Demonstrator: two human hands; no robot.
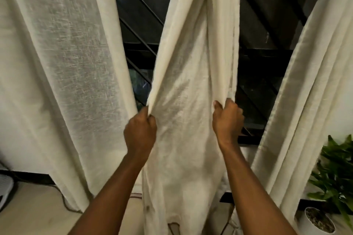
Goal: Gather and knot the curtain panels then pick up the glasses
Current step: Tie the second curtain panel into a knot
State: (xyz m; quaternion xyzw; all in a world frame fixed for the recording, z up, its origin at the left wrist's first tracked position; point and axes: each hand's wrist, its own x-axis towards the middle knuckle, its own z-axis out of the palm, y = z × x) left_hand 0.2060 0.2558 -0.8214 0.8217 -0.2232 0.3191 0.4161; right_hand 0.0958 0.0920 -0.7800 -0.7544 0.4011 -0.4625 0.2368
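Note:
Three cream linen curtain panels hang in front of a dark window. The middle panel [191, 86] is stretched between both hands. My left hand [140, 131] grips its left edge, fingers curled round a bunched fold. My right hand [227, 118] grips its right edge at about the same height. The left panel [63, 63] and the right panel [305, 91] hang loose on either side. No glasses are in view.
The dark window [145, 30] with diagonal bars shows between the panels. A green plant [336, 173] in a white pot [315, 223] stands at the lower right. A cable [65, 202] runs along the pale floor at the lower left, near a white object at the edge.

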